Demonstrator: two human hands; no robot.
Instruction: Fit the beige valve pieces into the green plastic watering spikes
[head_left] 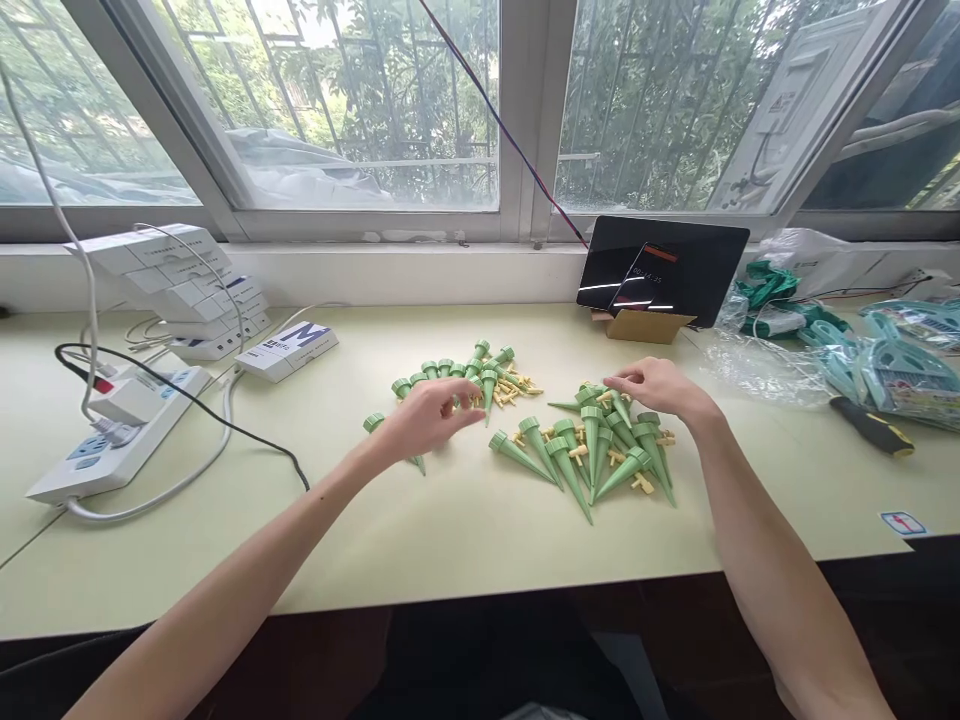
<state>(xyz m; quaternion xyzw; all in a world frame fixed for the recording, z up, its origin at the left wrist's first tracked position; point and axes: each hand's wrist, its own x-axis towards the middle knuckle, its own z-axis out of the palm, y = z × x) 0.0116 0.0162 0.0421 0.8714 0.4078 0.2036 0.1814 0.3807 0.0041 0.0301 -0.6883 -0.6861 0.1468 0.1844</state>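
Note:
Two heaps of green cone-shaped spikes lie on the pale table (pixel 465 530). The left heap (pixel 465 372) has small yellow pieces (pixel 514 388) beside it. The right heap (pixel 592 450) has yellow pieces fitted among its spikes. My left hand (pixel 427 418) hovers over the near edge of the left heap, fingers curled loosely toward the spikes; whether it holds one I cannot tell. My right hand (pixel 654 387) reaches over the top of the right heap, fingertips touching a spike there.
A white power strip (pixel 112 440) with cables and stacked white boxes (pixel 180 285) sit at the left. A dark tablet (pixel 660 268) leans on a cardboard stand at the back. Plastic bags of teal parts (pixel 885 360) and a black-and-yellow tool handle (pixel 870 425) lie at the right.

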